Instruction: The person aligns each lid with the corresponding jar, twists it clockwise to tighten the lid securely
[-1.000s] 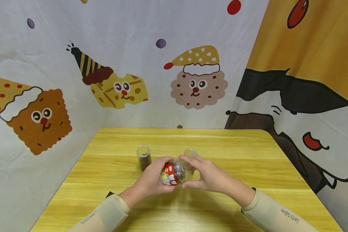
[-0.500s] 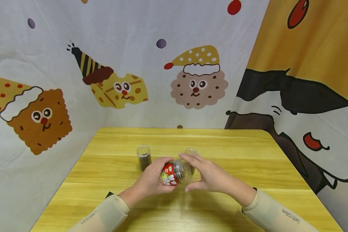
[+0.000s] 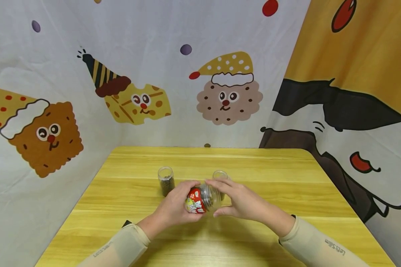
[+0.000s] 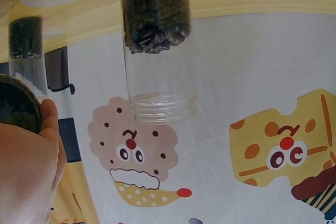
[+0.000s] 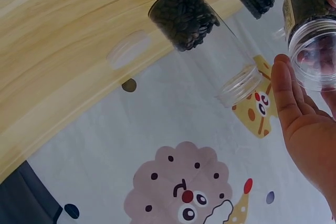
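Note:
My left hand [image 3: 172, 205] grips a clear jar with a red label [image 3: 195, 202], tipped on its side above the table with its threaded neck toward the right. Dark contents show inside the jar in the right wrist view. My right hand [image 3: 238, 202] curves its fingers and thumb around the clear lid [image 3: 215, 196] at the neck end. One fingertip lies along the rim in the right wrist view. From the left wrist, the round dark end of the held jar [image 4: 17, 106] shows beside the hand.
Two tall uncapped clear jars stand behind the hands: a left jar [image 3: 167, 183] and a right jar [image 5: 210, 40], both partly filled with dark bean-like pieces. A whitish lid [image 5: 128, 50] lies beside the right jar. The wooden table [image 3: 270, 167] meets a printed cloth backdrop [image 3: 187, 137].
My right fingers and thumb have shifted slightly around the clear lid, the thumb now a little farther right. My left hand and the jar stay in nearly the same place.

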A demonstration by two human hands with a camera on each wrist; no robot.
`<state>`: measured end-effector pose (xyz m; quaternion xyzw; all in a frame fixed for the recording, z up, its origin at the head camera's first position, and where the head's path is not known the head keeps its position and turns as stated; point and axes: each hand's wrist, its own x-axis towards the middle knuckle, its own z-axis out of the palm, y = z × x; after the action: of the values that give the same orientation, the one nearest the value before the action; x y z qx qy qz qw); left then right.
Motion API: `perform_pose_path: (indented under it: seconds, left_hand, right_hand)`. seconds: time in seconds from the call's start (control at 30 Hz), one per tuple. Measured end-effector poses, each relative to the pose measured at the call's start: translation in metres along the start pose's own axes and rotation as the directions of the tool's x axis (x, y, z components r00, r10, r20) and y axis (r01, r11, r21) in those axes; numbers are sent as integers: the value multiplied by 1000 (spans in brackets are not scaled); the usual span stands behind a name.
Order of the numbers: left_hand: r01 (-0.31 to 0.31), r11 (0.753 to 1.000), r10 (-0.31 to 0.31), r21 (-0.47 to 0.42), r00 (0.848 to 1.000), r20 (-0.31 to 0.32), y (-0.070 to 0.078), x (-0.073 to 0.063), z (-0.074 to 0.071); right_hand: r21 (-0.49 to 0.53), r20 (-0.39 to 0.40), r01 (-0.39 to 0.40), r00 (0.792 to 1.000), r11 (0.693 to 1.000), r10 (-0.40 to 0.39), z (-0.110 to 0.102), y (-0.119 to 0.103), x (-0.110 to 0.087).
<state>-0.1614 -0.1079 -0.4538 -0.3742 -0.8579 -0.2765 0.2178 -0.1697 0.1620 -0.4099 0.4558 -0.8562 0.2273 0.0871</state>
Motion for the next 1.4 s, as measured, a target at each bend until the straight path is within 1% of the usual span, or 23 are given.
perform_pose_path:
  seconds: [0.13,0.27,0.43,0.53,0.73,0.93,1.17,1.23,1.4]
  left_hand:
    - [3,1000,-3,-4,1000,4,1,1,0]
    - [5,1000,-5,-2,1000,1,2,1,0]
    - [11,1000,-11,-13,1000,-3,4,1,-2]
    - [21,999,-21,-25,1000,-2,4,0,-2]
    - [35,999,-35,-34,999,2,4,0,-2]
    - [27,999,-27,-27,999,-17,1,0,0]
    - [41,998,-41,-42,999,-10,3,0,-1]
    - [37,998,-38,-41,999,-12,3,0,-1]
    - [35,999,-36,-36,999,-17,4,0,-1]
  right_hand:
    - [19,8,-28,1000,999,28,0,-1,0]
    - [45,8,-36,999,998,35,0,-1,0]
    - [125,14,-42,999,991,41,1,-1,0]
    - [152,14,-47,999,987,46,2,-1,1]
    - [149,4,-40,999,988,40,2,-2,2]
    - [146,5,-47,999,988,46,4,-2,3]
    - [165,-8,-47,999,985,49,5,-1,3]
    - [170,-6,-55,998,984,57,6,-1,3]
    - [184,4,-108,994,977,109,8,-3,3]
